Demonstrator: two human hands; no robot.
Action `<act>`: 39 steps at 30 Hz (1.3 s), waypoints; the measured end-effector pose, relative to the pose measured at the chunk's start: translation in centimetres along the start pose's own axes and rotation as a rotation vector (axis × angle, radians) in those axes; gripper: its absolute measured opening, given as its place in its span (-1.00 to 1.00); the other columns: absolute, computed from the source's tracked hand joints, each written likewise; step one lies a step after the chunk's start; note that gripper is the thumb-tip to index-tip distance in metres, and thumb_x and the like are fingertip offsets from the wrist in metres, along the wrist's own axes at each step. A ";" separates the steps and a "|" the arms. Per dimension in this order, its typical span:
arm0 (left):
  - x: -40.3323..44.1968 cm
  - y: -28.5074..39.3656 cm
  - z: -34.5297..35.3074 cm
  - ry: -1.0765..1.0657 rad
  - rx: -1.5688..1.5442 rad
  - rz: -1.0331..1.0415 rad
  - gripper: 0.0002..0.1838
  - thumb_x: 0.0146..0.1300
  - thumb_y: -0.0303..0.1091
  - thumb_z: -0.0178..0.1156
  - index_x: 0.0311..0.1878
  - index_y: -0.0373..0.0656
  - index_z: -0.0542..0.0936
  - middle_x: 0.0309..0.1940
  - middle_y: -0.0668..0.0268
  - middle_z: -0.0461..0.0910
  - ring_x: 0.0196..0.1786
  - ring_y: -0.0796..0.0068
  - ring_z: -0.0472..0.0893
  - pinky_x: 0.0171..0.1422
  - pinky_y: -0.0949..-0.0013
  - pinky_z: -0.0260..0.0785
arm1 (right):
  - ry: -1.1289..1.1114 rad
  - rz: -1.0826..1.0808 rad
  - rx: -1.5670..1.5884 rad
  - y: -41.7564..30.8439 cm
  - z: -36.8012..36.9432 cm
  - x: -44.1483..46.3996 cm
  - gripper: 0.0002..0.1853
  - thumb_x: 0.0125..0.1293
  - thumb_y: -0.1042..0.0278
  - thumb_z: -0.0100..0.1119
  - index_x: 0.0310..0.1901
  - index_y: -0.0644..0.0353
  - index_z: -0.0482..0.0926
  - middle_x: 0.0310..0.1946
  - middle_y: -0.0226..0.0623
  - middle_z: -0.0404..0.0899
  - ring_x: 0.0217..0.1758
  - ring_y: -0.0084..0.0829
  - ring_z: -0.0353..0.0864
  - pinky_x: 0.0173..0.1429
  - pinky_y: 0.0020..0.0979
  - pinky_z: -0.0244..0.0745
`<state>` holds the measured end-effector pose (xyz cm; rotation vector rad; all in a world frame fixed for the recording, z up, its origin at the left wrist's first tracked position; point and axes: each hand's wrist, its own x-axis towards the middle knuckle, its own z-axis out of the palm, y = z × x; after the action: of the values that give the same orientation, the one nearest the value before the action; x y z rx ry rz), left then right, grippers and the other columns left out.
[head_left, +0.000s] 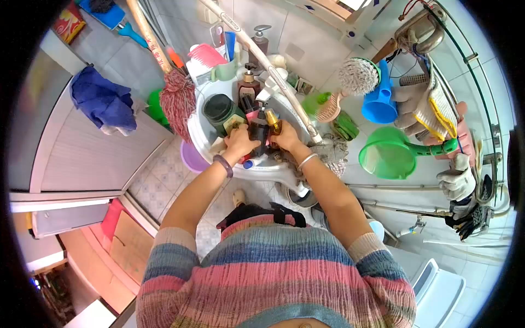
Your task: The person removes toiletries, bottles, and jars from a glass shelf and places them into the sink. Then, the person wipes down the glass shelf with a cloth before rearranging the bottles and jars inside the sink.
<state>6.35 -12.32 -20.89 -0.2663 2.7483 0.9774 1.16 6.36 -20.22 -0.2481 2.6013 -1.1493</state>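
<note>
Both my hands are in the white sink basin (pixel 198 131) among several bottles. My left hand (pixel 241 142) is closed against a black pump bottle (pixel 258 130), its thumb on the near side; part of its grip is hidden. My right hand (pixel 286 136) is wrapped round an amber bottle with a gold cap (pixel 272 121), just right of the black one. Left of them stands a dark green jar (pixel 221 109) with a black lid. Behind is a brown pump bottle (pixel 248 87). A white tube with a blue cap (pixel 255 162) lies at the front of the basin.
A wooden pole (pixel 262 63) slants across the basin's right side. A red string mop (pixel 178 101) hangs left, above a purple basin (pixel 193 157). On the right wall are a green ladle (pixel 388 153), a blue scoop (pixel 379 101), a scrub brush (pixel 358 76) and gloves (pixel 455 177).
</note>
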 end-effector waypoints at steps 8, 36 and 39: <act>-1.4 3.5 -2.0 -0.053 0.115 -0.016 -0.09 -0.18 0.10 0.41 0.20 -0.23 0.34 -0.03 0.02 0.57 0.12 0.02 0.52 0.12 0.03 0.33 | 0.083 0.006 -0.139 -0.5 0.8 -1.2 0.11 -0.23 0.23 0.50 0.33 0.51 0.04 0.12 0.24 0.34 0.21 0.10 0.36 0.30 -0.18 0.32; -14.4 17.1 -5.1 -0.663 -1.617 0.117 -0.48 0.41 -0.34 -0.04 0.40 -0.18 0.17 0.28 0.19 0.33 0.27 0.26 0.40 0.31 0.09 0.30 | 0.476 -0.476 0.437 -9.1 -15.1 -21.9 -0.22 0.09 0.32 0.33 0.34 0.25 0.21 0.37 -0.04 0.12 0.45 -0.16 0.09 0.48 -0.22 0.02; -16.0 18.2 -6.5 -0.927 -1.688 0.049 -0.48 0.42 -0.30 -0.06 0.38 -0.21 0.16 0.31 0.19 0.30 0.32 0.24 0.35 0.34 0.02 0.26 | 0.463 -0.707 -0.180 -8.8 -15.0 -23.7 -0.23 0.03 0.22 0.40 0.31 0.06 0.29 0.37 0.08 0.05 0.38 0.11 0.16 0.39 -0.08 0.18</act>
<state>16.49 -0.99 -0.95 0.0586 0.6559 2.3198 19.00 17.29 0.48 -1.1368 3.1391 -1.2874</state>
